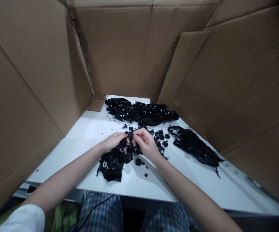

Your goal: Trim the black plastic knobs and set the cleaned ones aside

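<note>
A small round black knob-like part [130,135] is held up between my two hands over the middle of the white table. My left hand [115,141] is closed with its fingertips at the part's left side. From the right, the thumb and fingers of my right hand [144,141] pinch at the same part. Below my left hand lies a heap of black scraps [112,166]. Beside my right hand are several black round-headed pieces with short metal studs [162,137]. Nearer me, one single studded piece [138,162] rests apart from the others.
A long pile of shiny black pieces [141,112] lies along the back. At right is a flattened bundle of black plastic strips [194,146]. Tall cardboard walls [129,48] enclose the back and sides of the white table [81,132]. Tiny rings [102,133] are scattered at left.
</note>
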A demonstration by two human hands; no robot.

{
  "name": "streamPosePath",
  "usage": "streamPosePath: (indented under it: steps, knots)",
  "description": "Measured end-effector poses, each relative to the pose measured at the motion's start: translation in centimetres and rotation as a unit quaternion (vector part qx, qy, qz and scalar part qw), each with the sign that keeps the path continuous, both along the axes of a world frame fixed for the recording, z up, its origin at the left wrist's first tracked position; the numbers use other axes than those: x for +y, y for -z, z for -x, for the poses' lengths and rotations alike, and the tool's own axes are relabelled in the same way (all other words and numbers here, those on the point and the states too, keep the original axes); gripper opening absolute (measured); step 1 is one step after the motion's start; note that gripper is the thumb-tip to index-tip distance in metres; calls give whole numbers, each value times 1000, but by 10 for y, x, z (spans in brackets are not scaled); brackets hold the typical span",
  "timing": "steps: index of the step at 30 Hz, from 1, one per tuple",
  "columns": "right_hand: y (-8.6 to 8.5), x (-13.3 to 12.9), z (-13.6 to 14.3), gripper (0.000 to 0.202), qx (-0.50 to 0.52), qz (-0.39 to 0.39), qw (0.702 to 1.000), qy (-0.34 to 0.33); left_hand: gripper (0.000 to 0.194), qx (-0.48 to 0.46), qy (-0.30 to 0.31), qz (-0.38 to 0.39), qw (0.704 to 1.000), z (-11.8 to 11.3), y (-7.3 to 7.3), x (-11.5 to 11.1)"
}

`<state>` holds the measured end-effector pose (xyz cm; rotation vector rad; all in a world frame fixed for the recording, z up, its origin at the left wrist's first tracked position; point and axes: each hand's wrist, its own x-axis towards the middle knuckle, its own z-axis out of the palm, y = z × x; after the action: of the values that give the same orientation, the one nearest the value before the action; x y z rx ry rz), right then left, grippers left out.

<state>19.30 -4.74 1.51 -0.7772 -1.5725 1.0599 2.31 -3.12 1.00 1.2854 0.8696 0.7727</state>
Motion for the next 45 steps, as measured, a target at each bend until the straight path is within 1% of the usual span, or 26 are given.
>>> streamPosePath:
  steps: [1, 2, 4, 5, 6, 8, 10, 11, 13, 15, 17, 18, 20, 22, 24, 26, 28, 30, 32, 35, 39, 42, 45]
  knots:
    - [-1, 2, -2, 22, -8, -9, 999, 44, 27, -3, -8, 6, 1000, 1, 1, 1]
    - [-1, 5, -4, 22, -39, -22, 994, 103, 28, -6, -17, 12, 1000, 2, 2, 2]
    - [2, 12, -10, 22, -140, -57, 964, 217, 28, -16, -32, 27, 999, 4, 4, 5]
    - [4, 16, -13, 21, -192, -74, 946, 252, 26, -25, -39, 35, 998, 4, 5, 6]
    - [7, 19, -16, 18, -234, -86, 930, 271, 23, -38, -45, 42, 997, 5, 5, 7]
    - [14, 23, -19, 13, -272, -92, 916, 281, 18, -67, -53, 54, 995, 5, 4, 8]
    - [20, 24, -17, 26, -284, -97, 906, 297, 27, -90, -54, 63, 993, 5, 3, 8]
    - [22, 23, -15, 31, -291, -111, 900, 304, 32, -96, -53, 66, 992, 5, 3, 7]
    - [23, 18, -10, 32, -294, -161, 897, 289, 38, -102, -51, 68, 991, 4, 4, 7]
    - [21, 12, -5, 26, -282, -215, 907, 228, 36, -105, -50, 58, 991, 4, 6, 6]
    - [19, 8, -3, 21, -268, -244, 918, 163, 32, -107, -50, 41, 992, 5, 8, 7]
    - [18, 6, -2, 18, -266, -254, 918, 145, 30, -107, -49, 33, 992, 5, 9, 7]
    - [16, 4, -2, 15, -279, -282, 905, 150, 31, -108, -45, 20, 993, 6, 10, 8]
    - [15, 4, -4, 12, -309, -319, 879, 173, 35, -109, -37, 15, 993, 7, 10, 8]
    - [14, 4, -5, 10, -338, -343, 860, 171, 38, -106, -29, 14, 994, 8, 9, 8]
    - [13, 5, -5, 9, -348, -341, 862, 143, 40, -98, -20, 10, 995, 8, 8, 7]
    - [14, 5, -5, 7, -335, -319, 878, 119, 42, -83, -11, 0, 997, 8, 6, 6]
    - [15, 4, -4, 8, -311, -300, 895, 109, 43, -56, 0, -15, 998, 9, 4, 5]
    - [18, 4, -3, 12, -285, -299, 904, 114, 38, -20, 8, -39, 999, 10, 2, 6]
    - [21, 4, -2, 13, -260, -310, 904, 136, 29, 38, 15, -84, 996, 13, -3, 7]
    - [22, 3, -2, 12, -248, -316, 905, 143, 33, 91, 37, -118, 988, 18, -2, 8]
    - [20, 2, -3, 12, -251, -304, 907, 148, 33, 106, 48, -138, 984, 18, 1, 8]
    - [17, 0, -4, 12, -253, -293, 912, 132, 29, 109, 47, -155, 981, 16, 4, 7]
